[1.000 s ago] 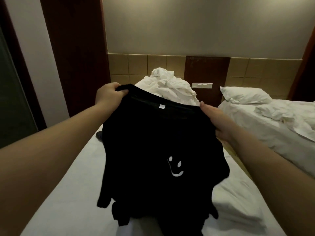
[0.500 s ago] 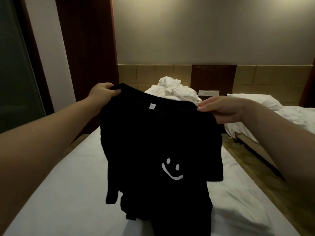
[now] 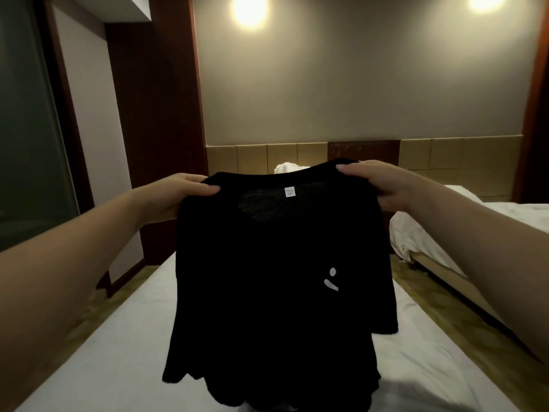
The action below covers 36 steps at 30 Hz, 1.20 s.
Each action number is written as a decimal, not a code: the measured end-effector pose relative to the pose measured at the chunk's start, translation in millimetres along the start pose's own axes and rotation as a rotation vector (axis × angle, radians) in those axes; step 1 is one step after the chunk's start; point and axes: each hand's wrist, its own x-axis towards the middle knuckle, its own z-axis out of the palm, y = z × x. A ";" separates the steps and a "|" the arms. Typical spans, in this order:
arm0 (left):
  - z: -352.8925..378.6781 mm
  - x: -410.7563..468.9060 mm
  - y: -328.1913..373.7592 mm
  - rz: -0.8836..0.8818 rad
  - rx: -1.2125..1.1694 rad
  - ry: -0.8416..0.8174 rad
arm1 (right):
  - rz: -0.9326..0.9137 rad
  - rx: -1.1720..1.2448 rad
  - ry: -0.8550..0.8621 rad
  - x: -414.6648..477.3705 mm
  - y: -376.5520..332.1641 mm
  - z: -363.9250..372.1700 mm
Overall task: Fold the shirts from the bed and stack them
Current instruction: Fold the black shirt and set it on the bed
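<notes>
Holding the black shirt point(image 3: 279, 263) up by its shoulders, you have it hanging in the air over the white bed point(image 3: 104, 352), collar uppermost. Its lower edge drops towards the sheet at 6 o'clock, and I cannot tell whether it rests there. Your left hand point(image 3: 181, 200) has the shoulder at the shirt's 10 o'clock, its fingers point(image 3: 196, 181) clamped on the cloth. Your right hand point(image 3: 383, 188) has the other shoulder at 2 o'clock, fingers point(image 3: 350, 168) curled over the top edge and pinching it.

Judge this as a light, limp knit. It has no stiffness, so it will sag and crease wherever you let go. The body hangs in loose folds, and one fold half hides the small white print point(image 3: 331, 279) at 4 o'clock.

The shoulder seams just outside the collar look like the right place to hold, since they spread the width evenly. Use the white label point(image 3: 289, 191) at 12 o'clock as your centre mark, because black cloth in this dim light hides its own edges. Lower it flat rather than dropping it, or the sleeves will likely tuck under.

Crumpled white bedding point(image 3: 285, 168) shows behind the collar, and a second bed point(image 3: 505, 209) lies at 3 o'clock.
</notes>
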 end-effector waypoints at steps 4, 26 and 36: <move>9.0 -14.9 11.8 0.043 -0.020 -0.030 | -0.176 -0.316 0.161 -20.8 -5.5 -2.0; 0.4 -31.9 157.1 0.447 0.353 0.688 | -0.592 -0.791 1.033 -68.9 -152.7 -1.3; -12.7 -54.0 183.9 0.418 0.749 0.777 | -0.533 -0.837 0.857 -81.7 -175.1 12.6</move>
